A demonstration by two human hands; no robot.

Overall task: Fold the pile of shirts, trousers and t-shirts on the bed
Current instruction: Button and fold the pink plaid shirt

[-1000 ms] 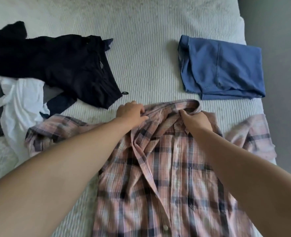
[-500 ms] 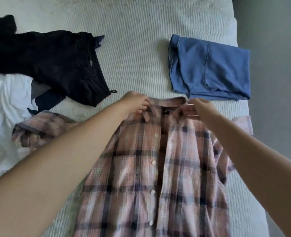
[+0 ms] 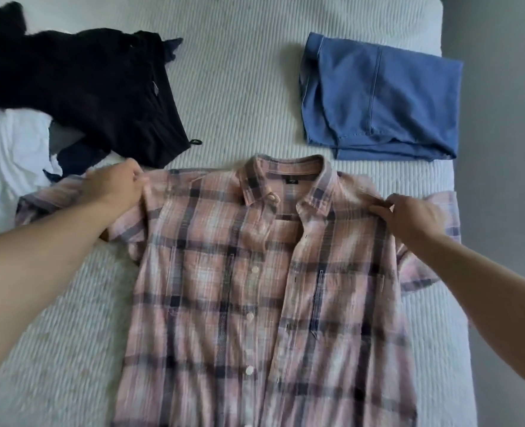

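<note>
A pink plaid shirt (image 3: 255,288) lies face up on the white ribbed bed (image 3: 239,87), collar away from me, front placket roughly closed. My left hand (image 3: 116,186) pinches the shirt's left shoulder seam. My right hand (image 3: 409,217) pinches the right shoulder. Both short sleeves stick out sideways past my hands. At the far right lies a folded blue garment (image 3: 381,97). An unfolded pile sits at the far left: a black garment (image 3: 85,87), a white one (image 3: 11,155) and a dark navy piece (image 3: 76,158) beneath.
The bed's right edge (image 3: 461,241) runs close to the shirt's right sleeve, with grey floor (image 3: 501,149) beyond. Bare mattress shows between the pile and the blue garment, and at the near left.
My hands have moved apart from the collar out to the two shoulders. The shirt now lies spread flat and square, with the collar straightened.
</note>
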